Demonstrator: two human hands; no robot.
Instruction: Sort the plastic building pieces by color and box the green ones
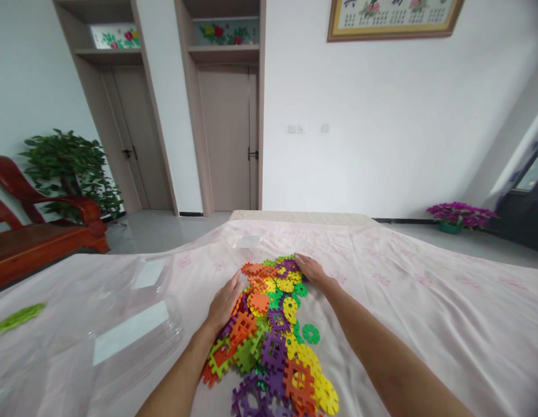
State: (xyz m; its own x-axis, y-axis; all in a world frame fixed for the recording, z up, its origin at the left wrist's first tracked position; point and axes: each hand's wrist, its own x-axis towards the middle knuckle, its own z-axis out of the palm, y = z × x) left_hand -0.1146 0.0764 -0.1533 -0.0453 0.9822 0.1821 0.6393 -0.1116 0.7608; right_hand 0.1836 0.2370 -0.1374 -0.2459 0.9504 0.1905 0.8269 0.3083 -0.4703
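Note:
A long heap of plastic building pieces lies on the cloth in front of me: orange, purple and lime square pieces with notched edges, mixed with yellow and green notched discs. My left hand rests along the left side of the heap, fingers stretched forward against the pieces. At the far right end, my right hand lies with its fingers out, touching the purple and green pieces there. Neither hand grips a piece. One green disc sits a little apart on the right side.
Clear plastic boxes with white labels stand at the left, another beyond the heap. A lime piece lies far left. The pink-patterned cloth covers the table. A wooden bench and a leafy plant stand beyond.

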